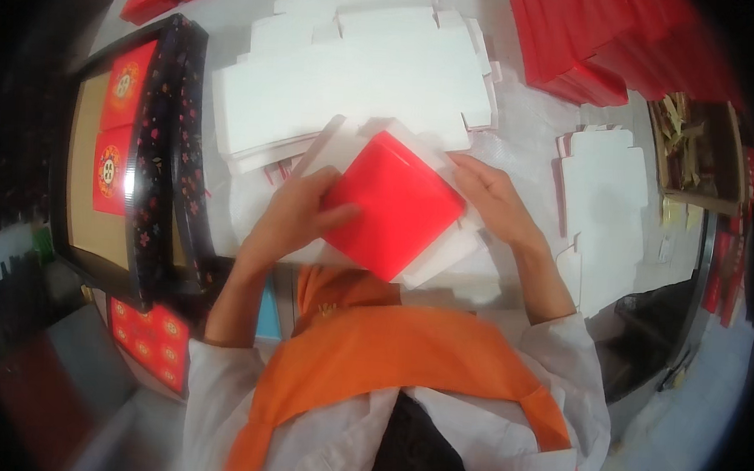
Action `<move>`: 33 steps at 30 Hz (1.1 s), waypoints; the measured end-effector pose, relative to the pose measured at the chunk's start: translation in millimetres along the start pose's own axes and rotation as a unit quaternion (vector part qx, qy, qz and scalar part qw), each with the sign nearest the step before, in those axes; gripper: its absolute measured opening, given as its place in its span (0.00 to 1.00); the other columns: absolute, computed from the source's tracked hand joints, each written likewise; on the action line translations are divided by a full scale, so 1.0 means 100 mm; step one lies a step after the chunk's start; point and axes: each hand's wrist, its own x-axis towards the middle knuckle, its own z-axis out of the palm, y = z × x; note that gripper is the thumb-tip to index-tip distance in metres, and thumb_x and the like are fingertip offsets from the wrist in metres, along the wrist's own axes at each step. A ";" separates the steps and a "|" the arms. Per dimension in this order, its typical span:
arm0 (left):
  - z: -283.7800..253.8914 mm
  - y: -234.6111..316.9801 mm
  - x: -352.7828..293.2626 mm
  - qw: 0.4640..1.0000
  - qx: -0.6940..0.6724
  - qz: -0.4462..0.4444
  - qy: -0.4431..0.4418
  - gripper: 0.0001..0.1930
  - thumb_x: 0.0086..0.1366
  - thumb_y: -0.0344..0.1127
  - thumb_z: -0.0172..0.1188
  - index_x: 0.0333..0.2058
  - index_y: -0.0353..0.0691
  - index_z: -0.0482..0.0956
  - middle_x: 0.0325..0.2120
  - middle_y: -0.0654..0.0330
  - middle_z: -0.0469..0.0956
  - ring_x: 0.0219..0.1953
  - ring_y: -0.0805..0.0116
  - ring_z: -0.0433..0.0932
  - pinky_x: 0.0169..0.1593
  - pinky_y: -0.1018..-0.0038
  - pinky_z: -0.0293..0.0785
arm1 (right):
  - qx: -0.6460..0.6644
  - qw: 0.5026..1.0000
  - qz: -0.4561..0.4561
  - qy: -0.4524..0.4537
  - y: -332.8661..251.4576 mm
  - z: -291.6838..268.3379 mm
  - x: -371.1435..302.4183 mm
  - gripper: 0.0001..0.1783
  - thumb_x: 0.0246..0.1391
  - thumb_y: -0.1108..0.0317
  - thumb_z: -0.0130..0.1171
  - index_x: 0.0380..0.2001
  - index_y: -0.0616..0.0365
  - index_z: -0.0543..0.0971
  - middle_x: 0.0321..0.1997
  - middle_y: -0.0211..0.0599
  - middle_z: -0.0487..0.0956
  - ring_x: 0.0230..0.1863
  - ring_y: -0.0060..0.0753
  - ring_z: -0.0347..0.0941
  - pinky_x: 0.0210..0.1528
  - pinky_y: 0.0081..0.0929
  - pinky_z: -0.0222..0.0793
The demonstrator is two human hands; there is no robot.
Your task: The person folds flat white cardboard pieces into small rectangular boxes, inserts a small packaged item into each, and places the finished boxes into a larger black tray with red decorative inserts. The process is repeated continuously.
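A red square box point(395, 207) with white cardboard flaps around it is tilted like a diamond in front of me. My left hand point(301, 210) grips its left corner, with the thumb lying on the red face and the other fingers mostly hidden underneath. At the right corner, my right hand point(492, 195) has its curled fingers against the white flap beside the red face. Just beyond the box lies a stack of flat white carton blanks point(359, 85).
A black flower-patterned tray point(165, 131) at left holds red boxes point(112, 166) with round emblems. Many red boxes point(609, 43) are piled at the far right. More white blanks point(601, 192) lie at right, near a brown carton point(703, 197) of gold strips. Other red packages point(154, 339) sit below the tray.
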 end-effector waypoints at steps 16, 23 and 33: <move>0.27 0.08 -0.16 0.972 -0.230 -0.040 -0.035 0.12 0.56 0.34 0.60 0.37 0.33 0.74 0.28 0.66 0.75 0.31 0.82 0.70 0.34 0.82 0.69 | -0.036 0.995 0.004 -0.094 0.09 0.15 -0.06 0.21 0.60 0.62 0.42 0.52 0.62 0.67 0.44 0.41 0.75 0.45 0.27 0.70 0.48 0.23 0.65; 0.30 0.03 -0.18 0.973 -0.229 -0.011 -0.024 0.11 0.58 0.33 0.58 0.38 0.34 0.74 0.29 0.66 0.75 0.32 0.82 0.71 0.36 0.82 0.69 | -0.099 0.986 0.034 -0.127 -0.01 0.10 -0.04 0.21 0.59 0.61 0.42 0.52 0.61 0.68 0.46 0.41 0.74 0.47 0.29 0.69 0.50 0.23 0.63; 0.33 0.01 -0.17 0.965 -0.260 -0.036 -0.019 0.13 0.58 0.34 0.58 0.40 0.33 0.73 0.31 0.65 0.75 0.33 0.81 0.71 0.37 0.82 0.70 | -0.121 0.986 -0.003 -0.114 -0.08 0.20 -0.15 0.22 0.58 0.63 0.42 0.55 0.59 0.64 0.47 0.46 0.73 0.47 0.38 0.71 0.50 0.27 0.64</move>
